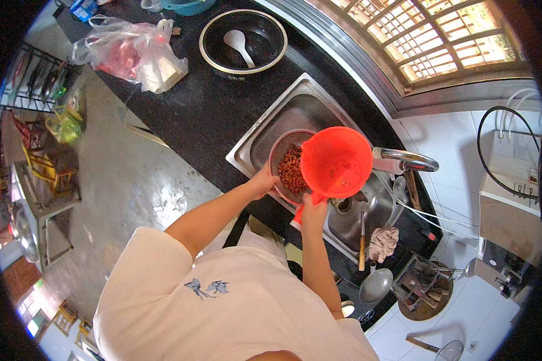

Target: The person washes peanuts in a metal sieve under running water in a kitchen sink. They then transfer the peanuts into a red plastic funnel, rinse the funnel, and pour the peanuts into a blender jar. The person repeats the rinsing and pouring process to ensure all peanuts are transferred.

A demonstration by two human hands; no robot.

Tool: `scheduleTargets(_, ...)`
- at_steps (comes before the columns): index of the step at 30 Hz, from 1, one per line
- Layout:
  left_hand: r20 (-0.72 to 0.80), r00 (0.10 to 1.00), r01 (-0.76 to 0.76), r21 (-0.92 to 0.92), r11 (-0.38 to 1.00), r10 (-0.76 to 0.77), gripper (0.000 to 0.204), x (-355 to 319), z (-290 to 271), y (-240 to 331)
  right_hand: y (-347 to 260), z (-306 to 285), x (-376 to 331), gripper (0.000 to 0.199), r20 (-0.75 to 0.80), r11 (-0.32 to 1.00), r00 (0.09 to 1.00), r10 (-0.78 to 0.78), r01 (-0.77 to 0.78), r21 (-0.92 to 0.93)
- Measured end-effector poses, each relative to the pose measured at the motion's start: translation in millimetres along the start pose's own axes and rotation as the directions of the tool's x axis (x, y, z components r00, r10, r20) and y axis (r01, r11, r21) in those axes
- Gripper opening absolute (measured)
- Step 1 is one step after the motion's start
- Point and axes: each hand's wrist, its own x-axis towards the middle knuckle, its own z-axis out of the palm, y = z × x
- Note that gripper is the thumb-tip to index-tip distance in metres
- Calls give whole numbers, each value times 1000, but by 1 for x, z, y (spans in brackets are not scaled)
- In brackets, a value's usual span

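My left hand point(262, 183) grips the near-left side of a round bowl point(277, 148), its fingers partly hidden at the rim. In the bowl lie many small reddish-brown kernels point(291, 171), which look like peanuts or beans. My right hand point(314, 212) is closed round the handle of a red plastic water scoop point(338, 161). The scoop is tilted, its edge overlapping the bowl's right side; I cannot tell whether water is flowing. Both are held over the two-basin steel sink point(310, 114), left of the curved faucet point(412, 159).
A black basin point(209, 59) with a white rice paddle point(238, 43) stands on the dark counter point(190, 120) beside plastic bags point(129, 54). Right of my arm are a wooden-handled tool point(362, 243), a crumpled cloth point(383, 243) and a metal ladle point(376, 286). A barred window is above.
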Motion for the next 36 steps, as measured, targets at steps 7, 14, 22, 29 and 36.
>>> scheduleTargets(7, -5, 997, 79, 55, 995, -79, 84, -29, 12, 36, 6, 2, 15, 23, -79, 1000, 997, -6, 6, 4)
scheduleTargets(14, -10, 999, 32, 119, 992, -31, 87, -12, -7, 31, 36, -22, 27, 30, -144, 993, 989, -40, 24, -114)
scheduleTargets(22, -3, 995, 99, 120, 988, -99, 88, -9, -13, 36, -2, -11, 13, 17, -173, 999, 984, -44, 47, 16)
scheduleTargets(29, -78, 997, 32, 121, 992, -23, 86, 8, -19, 28, 6, -19, 10, 26, -214, 998, 976, -43, 31, -61)
scheduleTargets(36, -130, 989, 79, 47, 996, -72, 82, 17, -9, 45, 17, -27, -7, 28, -207, 968, 974, -89, 35, -250)
